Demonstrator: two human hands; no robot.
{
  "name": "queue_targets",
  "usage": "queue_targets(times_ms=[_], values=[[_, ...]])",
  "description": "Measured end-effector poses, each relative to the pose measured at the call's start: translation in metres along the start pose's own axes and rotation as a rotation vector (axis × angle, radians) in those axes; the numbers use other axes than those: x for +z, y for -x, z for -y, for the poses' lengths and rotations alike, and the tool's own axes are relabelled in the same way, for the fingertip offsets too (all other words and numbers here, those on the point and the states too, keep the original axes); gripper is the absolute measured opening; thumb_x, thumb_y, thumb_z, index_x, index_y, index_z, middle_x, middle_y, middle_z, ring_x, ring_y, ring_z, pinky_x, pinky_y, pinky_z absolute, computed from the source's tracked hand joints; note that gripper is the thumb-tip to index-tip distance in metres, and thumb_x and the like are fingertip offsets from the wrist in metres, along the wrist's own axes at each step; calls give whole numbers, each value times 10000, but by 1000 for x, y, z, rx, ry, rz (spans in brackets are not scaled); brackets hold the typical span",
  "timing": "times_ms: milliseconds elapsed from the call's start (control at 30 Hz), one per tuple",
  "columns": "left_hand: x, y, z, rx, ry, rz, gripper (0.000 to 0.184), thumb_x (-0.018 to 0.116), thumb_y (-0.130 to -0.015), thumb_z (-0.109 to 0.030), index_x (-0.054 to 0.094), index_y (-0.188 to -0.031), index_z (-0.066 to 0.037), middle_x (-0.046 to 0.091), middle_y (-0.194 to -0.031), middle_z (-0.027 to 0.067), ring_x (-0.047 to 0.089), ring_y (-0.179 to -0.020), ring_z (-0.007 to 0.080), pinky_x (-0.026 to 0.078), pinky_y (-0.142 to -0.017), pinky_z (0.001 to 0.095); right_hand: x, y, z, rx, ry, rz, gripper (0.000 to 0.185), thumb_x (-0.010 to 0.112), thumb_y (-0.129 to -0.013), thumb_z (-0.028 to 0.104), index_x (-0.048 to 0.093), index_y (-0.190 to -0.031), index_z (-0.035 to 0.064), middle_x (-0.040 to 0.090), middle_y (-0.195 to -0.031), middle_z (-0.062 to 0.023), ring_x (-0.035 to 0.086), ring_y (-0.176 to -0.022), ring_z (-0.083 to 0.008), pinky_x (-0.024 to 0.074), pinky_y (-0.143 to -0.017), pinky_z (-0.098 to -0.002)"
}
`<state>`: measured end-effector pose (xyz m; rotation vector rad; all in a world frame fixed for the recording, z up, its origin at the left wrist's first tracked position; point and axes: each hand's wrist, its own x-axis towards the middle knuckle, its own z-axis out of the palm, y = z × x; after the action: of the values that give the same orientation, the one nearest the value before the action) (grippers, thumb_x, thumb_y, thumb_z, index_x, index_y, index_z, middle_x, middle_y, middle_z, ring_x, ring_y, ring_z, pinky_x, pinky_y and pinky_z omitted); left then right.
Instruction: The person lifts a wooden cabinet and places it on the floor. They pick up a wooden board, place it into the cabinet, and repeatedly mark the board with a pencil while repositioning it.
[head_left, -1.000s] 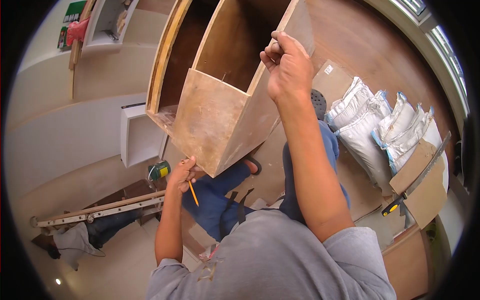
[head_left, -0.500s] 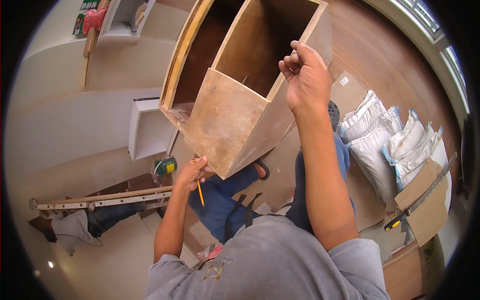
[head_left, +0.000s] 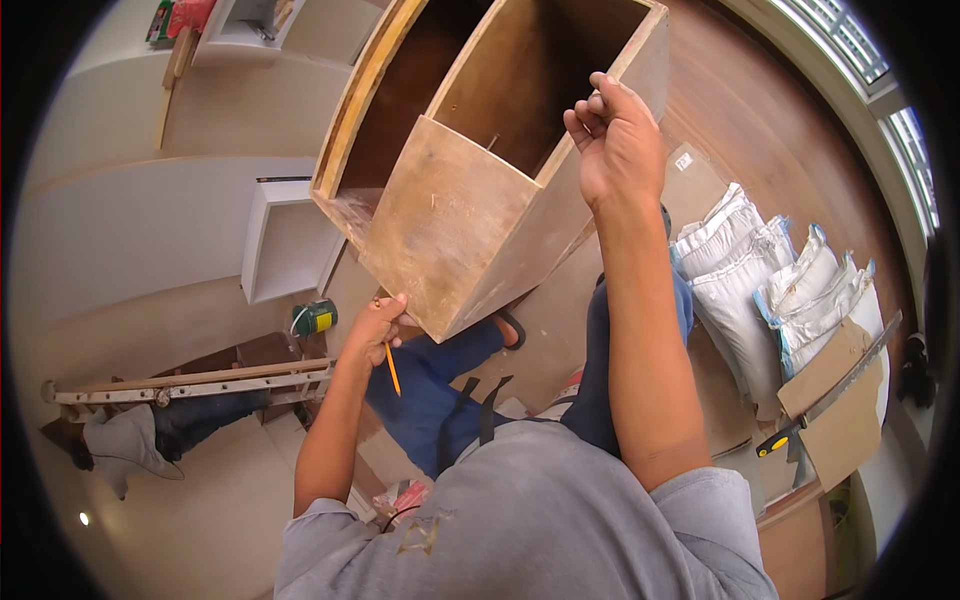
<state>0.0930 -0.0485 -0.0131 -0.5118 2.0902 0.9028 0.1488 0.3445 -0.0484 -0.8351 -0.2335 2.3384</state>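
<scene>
A wooden box, open-topped and split into compartments, is tilted in front of me. At its lower corner my left hand pinches the edge of the end panel, and a yellow pencil sticks down from the same hand. My right hand is at the box's right upper edge, palm up with the fingers curled closed. Whatever those fingers pinch, if anything, is too hidden to make out. A small nail or screw stands inside the compartment near the end panel.
White sacks lie to the right, with a yellow-and-black-handled handsaw on cardboard beside them. To the left are a green paint bucket, a white box unit, a ladder and another person.
The view has shifted slightly. The box's lower corner and my left hand with the pencil appear a little higher and further left; my right hand keeps its curled shape at the edge.
</scene>
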Motion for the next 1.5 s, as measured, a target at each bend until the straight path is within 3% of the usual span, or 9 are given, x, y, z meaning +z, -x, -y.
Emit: queue_targets(times_ms=[767, 900, 967, 1100, 1133, 1200, 1300, 1367, 1500], values=[[0, -4, 14, 60, 97, -6, 243, 620, -976, -363, 628, -903, -131, 741, -839, 117, 315, -442, 44, 343, -451, 249, -3, -12, -12, 93, 197, 84, 113, 694, -879, 126, 672, -958, 48, 622, -740, -24, 615, -719, -177, 539, -740, -366], [-2, -5, 23, 85, 163, -20, 269, 655, -951, -389, 636, -892, -127, 726, -801, 88, 326, -457, 41, 350, -464, 241, -8, -19, -29, -147, 799, 325, 249, 665, -942, 216, 699, -1035, -12, 672, -790, -46, 641, -741, -178, 520, -734, -328], [0, -4, 25, 112, 161, -29, 291, 675, -934, -404, 639, -879, -121, 724, -793, 77, 367, -469, 40, 340, -434, 232, -10, -8, -40, -631, 1426, 439, 322, 628, -956, 284, 710, -1090, 3, 728, -886, -110, 688, -793, -240, 512, -717, -356], [6, -13, 42, 215, 258, -71, 312, 700, -913, -439, 610, -859, -145, 668, -741, 10, 342, -457, 39, 325, -423, 222, -9, 21, -64, -862, 2009, 544, 420, 533, -963, 451, 726, -1112, 110, 710, -1106, -159, 640, -1069, -371, 326, -1071, -617], [8, -18, 47, 255, 290, -131, 321, 717, -902, -427, 591, -867, -133, 627, -735, -6, 367, -487, 45, 337, -420, 231, -8, 25, -70, -758, 2032, 561, 420, 483, -986, 439, 724, -1100, 115, 704, -1117, -157, 611, -1133, -359, 172, -1134, -667], [13, -23, 55, 332, 302, -246, 364, 749, -882, -395, 547, -905, -94, 518, -721, -41, 430, -590, 49, 362, -406, 242, -8, 27, -74, -765, 2151, 600, 415, 464, -998, 424, 723, -1084, 112, 710, -1086, -162, 622, -1106, -365, 178, -1132, -669], [37, -24, 66, 672, 104, -612, 383, 751, -858, -338, 608, -966, 1, 617, -764, 89, 563, -653, 168, 472, -570, 370, -11, 26, -80, -786, 2259, 621, 410, 430, -1020, 393, 720, -1059, 106, 719, -1024, -175, 643, -1050, -375, 184, -1129, -672], [50, -10, 66, 679, 63, -626, 368, 707, -854, -291, 627, -1008, 33, 641, -840, 189, 629, -769, 313, 487, -709, 404, -15, 22, -82, -819, 2252, 629, 409, 416, -1030, 378, 717, -1050, 102, 723, -991, -182, 653, -1021, -379, 184, -1129, -673], [57, -12, 65, 724, 73, -744, 364, 699, -852, -276, 647, -1033, 37, 626, -934, 215, 614, -869, 338, 472, -728, 405, -18, 18, -87, -902, 2228, 651, 408, 395, -1048, 349, 705, -1069, 84, 718, -947, -201, 657, -968, -392, 202, -1130, -655]])
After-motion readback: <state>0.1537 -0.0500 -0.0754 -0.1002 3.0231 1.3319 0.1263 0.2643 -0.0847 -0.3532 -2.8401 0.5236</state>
